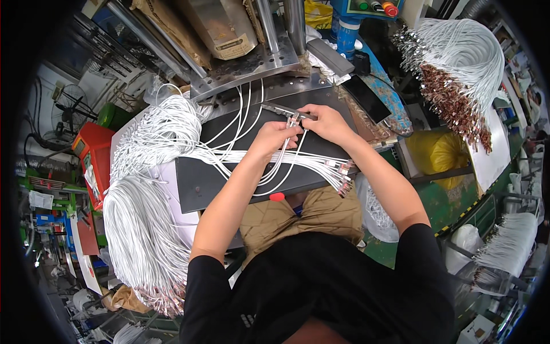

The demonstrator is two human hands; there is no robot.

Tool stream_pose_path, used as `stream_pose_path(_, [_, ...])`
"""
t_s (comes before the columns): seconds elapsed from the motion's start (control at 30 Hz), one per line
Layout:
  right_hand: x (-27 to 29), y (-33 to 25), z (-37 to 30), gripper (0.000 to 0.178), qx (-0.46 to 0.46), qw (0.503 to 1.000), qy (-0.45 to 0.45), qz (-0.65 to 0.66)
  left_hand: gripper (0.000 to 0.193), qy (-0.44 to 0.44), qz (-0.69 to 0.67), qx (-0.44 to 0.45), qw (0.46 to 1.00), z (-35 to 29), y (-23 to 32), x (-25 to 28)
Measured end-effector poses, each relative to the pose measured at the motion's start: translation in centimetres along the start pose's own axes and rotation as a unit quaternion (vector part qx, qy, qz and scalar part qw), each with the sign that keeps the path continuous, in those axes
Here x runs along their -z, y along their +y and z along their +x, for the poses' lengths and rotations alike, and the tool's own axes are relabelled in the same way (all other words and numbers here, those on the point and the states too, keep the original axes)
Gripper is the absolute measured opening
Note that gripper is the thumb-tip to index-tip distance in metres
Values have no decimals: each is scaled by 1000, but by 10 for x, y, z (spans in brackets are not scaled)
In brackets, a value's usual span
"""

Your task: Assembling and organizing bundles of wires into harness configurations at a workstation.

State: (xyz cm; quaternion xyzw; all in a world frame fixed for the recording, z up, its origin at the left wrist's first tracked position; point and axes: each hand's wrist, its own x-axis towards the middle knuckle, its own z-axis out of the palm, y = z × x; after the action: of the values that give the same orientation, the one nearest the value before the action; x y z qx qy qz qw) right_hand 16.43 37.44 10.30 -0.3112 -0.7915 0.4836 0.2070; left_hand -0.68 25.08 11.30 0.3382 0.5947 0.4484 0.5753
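My left hand (pixel 276 137) is closed in a pinch on white cables, near their small clear connector ends (pixel 293 121). Against those connectors, my right hand (pixel 327 124) has its fingers closed around the right end of a narrow metal bar (pixel 279 109). The exact contact between the bar and connectors is partly covered by fingers. Beneath my hands, a bundle of white cables (pixel 312 162) lies across a black work plate (pixel 197 186), its connector ends (pixel 345 178) pointing right. Other single cables run up from the bundle toward the machine's base.
A metal press with posts (pixel 246 74) rises ahead. Thick coils of white cable (pixel 143 229) hang at the left, and another large bundle (pixel 458 69) lies at the far right. A dark phone (pixel 366 98) rests beside the blue machine part. A yellow bag (pixel 438 153) sits lower right.
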Motion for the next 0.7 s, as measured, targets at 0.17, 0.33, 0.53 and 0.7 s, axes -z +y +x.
stream_pose_path(0.17, [14,-3,1,46,-40,994,-42,89,21,42,-68,-23,997,-5,-2,11])
stream_pose_path(0.33, [17,-4,-2,49,-70,985,-53,147,25,17,-37,-4,999,-3,-2,20])
stream_pose_path(0.53, [12,-6,-8,46,-1,997,-68,46,29,6,-6,7,1000,2,-2,16])
stream_pose_path(0.7, [12,-1,-3,46,-44,995,-20,83,28,33,-24,18,999,0,-2,16])
